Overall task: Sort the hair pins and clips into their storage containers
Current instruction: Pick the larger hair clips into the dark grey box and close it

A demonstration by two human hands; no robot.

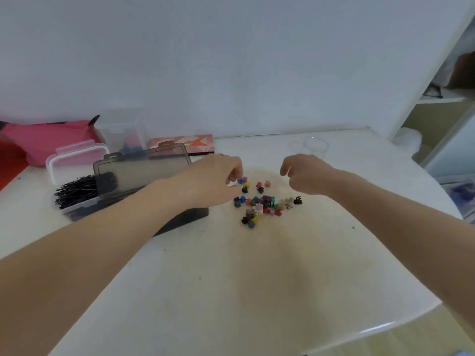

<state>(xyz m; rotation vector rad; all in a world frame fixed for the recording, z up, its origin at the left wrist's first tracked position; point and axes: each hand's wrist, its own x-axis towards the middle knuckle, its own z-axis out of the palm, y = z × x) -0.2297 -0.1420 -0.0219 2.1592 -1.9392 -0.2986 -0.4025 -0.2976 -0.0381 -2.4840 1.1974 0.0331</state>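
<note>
Two hands over clip pile (264, 204) on table (257, 265): left hand (216, 178) pinching blue clip (240, 180); right hand (305, 173) loosely curled, empty.

nothing in front of me can be read. the orange-and-pink patterned box (189, 144) by the wall carries only shapes, no letters i can make out. the smoky grey lid (144, 168) standing open beside my left arm is plain, and the pink-lidded container (74, 156) behind it bears no label that i can see.
</note>
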